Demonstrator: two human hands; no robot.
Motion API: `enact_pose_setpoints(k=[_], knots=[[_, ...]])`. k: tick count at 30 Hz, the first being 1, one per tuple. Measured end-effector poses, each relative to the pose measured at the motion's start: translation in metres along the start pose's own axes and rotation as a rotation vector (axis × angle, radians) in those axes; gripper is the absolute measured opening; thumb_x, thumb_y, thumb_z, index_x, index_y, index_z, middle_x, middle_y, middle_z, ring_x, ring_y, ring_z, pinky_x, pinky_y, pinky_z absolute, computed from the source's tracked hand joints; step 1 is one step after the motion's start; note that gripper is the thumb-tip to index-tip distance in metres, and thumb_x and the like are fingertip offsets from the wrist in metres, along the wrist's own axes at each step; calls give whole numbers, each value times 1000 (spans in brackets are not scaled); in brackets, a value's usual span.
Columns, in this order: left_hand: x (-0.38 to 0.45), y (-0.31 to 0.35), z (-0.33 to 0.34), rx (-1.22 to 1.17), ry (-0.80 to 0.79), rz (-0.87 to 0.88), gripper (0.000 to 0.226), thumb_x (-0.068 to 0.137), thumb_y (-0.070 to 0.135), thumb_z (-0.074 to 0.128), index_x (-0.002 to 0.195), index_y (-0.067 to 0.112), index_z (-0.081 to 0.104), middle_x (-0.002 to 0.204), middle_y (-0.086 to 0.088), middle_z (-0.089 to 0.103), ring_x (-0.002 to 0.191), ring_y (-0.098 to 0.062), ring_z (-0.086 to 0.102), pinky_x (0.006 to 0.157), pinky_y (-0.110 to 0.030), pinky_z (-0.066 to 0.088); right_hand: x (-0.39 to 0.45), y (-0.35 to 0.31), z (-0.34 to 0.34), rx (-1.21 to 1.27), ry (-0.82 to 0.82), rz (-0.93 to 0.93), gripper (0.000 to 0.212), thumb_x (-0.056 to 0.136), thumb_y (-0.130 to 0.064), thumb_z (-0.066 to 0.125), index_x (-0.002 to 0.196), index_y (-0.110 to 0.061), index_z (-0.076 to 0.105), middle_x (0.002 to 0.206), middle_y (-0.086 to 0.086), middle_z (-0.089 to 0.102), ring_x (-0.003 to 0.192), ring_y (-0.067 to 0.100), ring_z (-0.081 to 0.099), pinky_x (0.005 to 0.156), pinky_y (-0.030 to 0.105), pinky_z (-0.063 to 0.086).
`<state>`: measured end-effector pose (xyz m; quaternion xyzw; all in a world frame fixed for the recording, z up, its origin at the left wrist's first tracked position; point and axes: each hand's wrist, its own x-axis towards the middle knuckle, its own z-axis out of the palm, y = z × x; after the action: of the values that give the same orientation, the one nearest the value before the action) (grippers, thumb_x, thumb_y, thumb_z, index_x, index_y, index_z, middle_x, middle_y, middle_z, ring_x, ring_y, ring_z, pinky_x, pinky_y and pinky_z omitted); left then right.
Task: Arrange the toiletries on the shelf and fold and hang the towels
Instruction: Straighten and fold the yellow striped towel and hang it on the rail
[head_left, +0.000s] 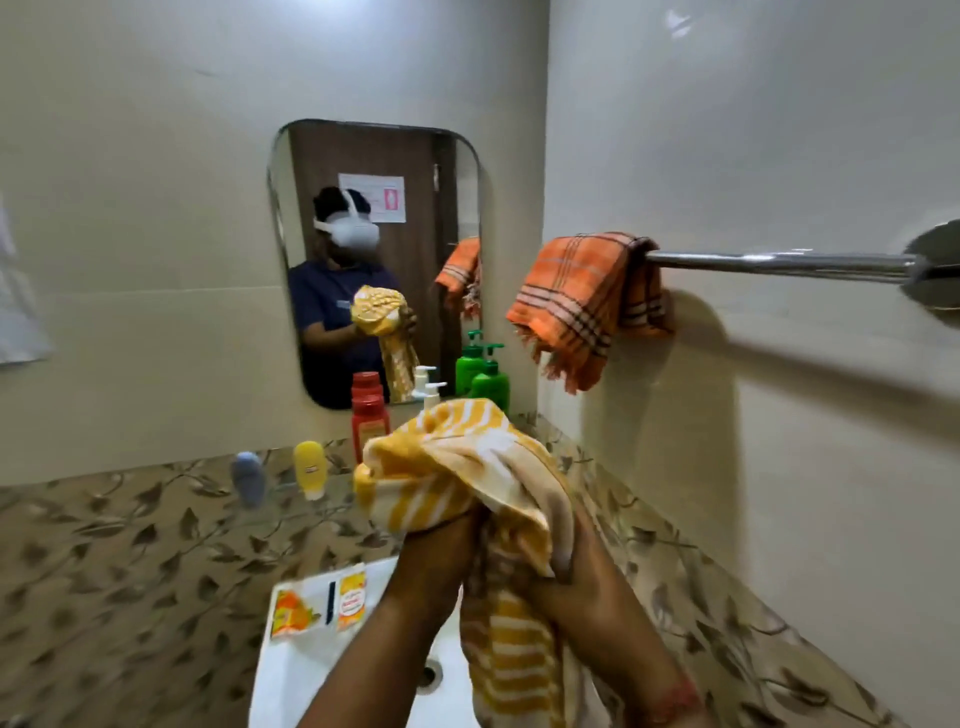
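Observation:
I hold a bunched yellow-and-white striped towel (467, 467) in front of me over the sink, its tail hanging down between my forearms. My left hand (441, 540) grips it from the left and my right hand (561, 566) grips it from the right, fingers partly buried in cloth. An orange checked towel (576, 301) hangs folded over the left end of the chrome towel bar (779, 262) on the right wall. On the glass shelf stand a red bottle (369, 415), a green pump bottle (491, 382), a white pump bottle (432, 392), a yellow tube (310, 467) and a blue tube (248, 475).
A mirror (374, 208) hangs on the far wall above the shelf. The white sink (311, 665) below carries two orange sachets (322, 605) on its rim. Leaf-patterned tiles cover the lower walls. The bar's right part is bare.

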<state>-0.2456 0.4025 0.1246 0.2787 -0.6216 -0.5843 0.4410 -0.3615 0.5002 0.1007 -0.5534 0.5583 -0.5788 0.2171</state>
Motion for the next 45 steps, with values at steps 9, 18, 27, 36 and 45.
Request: enact_pose_setpoints(k=[9, 18, 27, 36, 45], knots=[[9, -3, -71, 173, -113, 92, 32, 93, 25, 69, 104, 45, 48, 111, 32, 47, 103, 9, 48, 82, 3, 36, 58, -27, 60, -52, 39, -94, 43, 76, -65, 62, 118, -58, 56, 121, -23, 63, 108, -8, 60, 83, 6, 48], [52, -20, -162, -805, 140, -14, 52, 84, 39, 64, 129, 14, 65, 127, -16, 68, 121, -35, 63, 105, -53, 49, 101, -12, 127, 325, 98, -1, 22, 89, -32, 55, 103, -25, 70, 97, -6, 78, 90, 11, 74, 73, 23, 58], [48, -8, -162, -43, 130, 109, 20, 94, 46, 49, 93, 50, 68, 89, 27, 75, 84, 8, 70, 66, -10, 54, 133, 21, 105, 711, -310, 92, 53, 37, -44, 98, 83, -24, 81, 87, 5, 77, 74, 19, 74, 62, 32, 61], [62, 15, -113, 472, 112, 215, 15, 101, 32, 55, 95, 41, 64, 91, 20, 70, 86, 3, 65, 71, -17, 54, 170, 29, 53, 894, -713, -2, 59, 78, -16, 58, 135, -4, 51, 144, 21, 50, 134, 39, 48, 105, 49, 46], [59, 17, -77, 703, 194, 180, 19, 91, 39, 69, 88, 25, 57, 77, 4, 64, 68, -4, 61, 56, -22, 50, 178, 26, 44, 190, -828, -15, 52, 81, -23, 72, 130, -25, 58, 126, 0, 66, 120, 17, 63, 103, 43, 51]])
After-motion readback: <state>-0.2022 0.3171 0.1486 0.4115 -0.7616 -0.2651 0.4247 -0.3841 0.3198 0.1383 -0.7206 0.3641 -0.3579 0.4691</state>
